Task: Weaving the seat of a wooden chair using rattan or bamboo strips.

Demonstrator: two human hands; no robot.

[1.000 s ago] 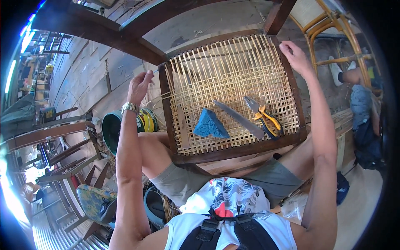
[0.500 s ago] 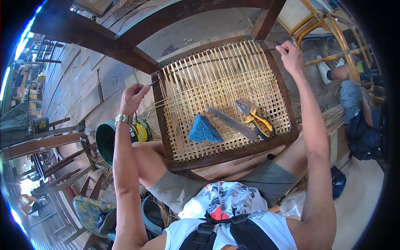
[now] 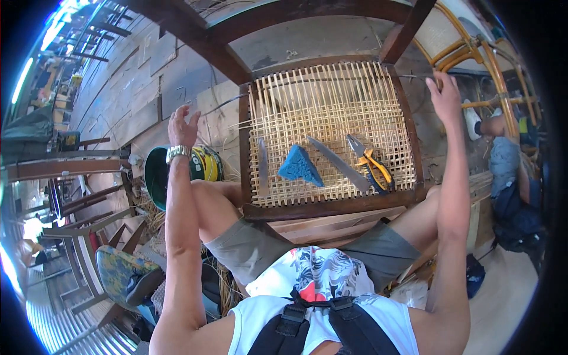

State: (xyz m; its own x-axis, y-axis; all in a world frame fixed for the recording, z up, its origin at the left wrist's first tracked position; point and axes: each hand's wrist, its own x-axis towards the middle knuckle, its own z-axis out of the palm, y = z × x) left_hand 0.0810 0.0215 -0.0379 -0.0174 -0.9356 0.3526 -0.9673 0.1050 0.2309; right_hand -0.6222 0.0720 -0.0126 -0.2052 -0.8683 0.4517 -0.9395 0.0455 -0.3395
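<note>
In front of me is a dark wooden chair frame (image 3: 331,208) with a half-woven cane seat (image 3: 337,127). Lengthwise strands run alone at its far part. A thin dark rod or strip (image 3: 223,105) crosses among those strands and sticks out past both side rails. My left hand (image 3: 182,127), with a metal-band watch, is open off the left rail, near the rod's left end. Beyond the right rail, my right hand (image 3: 445,97) is open, thumb apart, close to the rod's other end. On the weave lie a blue wedge-shaped block (image 3: 300,165), two flat blades (image 3: 337,164) and yellow-and-black pliers (image 3: 373,164).
A green bucket with a yellow-and-black item (image 3: 204,164) stands left of the seat. Chair-back posts (image 3: 228,56) rise at the far side. Rattan furniture (image 3: 494,71) and another person's leg (image 3: 494,125) are at the right. Loose cane lies on the floor.
Both hands have let go of the rod's ends and moved outward from them. The view has shifted, so the chair appears farther right and slightly higher.
</note>
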